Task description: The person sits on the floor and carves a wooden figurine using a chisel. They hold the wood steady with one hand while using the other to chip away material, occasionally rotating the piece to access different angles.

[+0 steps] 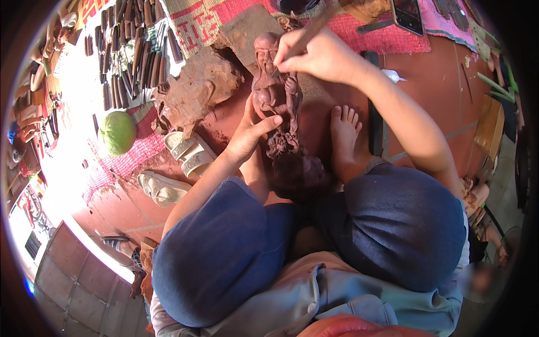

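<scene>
A reddish-brown carved wooden figure with a long beard stands between my bare feet, its top leaning away from me. My left hand is closed round its lower left side, thumb lying across the front. Below the thumb the carving turns into rough, knobbly detail, and its dark base is in shadow. Pinched in my right hand is a slim carving tool with a brown handle. Its thin tip points down at the figure's beard and chest; whether it touches the wood I cannot tell.
Many wooden-handled tools lie in rows at the far left. Nearer are a rough wood chunk, a green round fruit and pale sandals. A wooden block sits behind the figure; a phone lies far right.
</scene>
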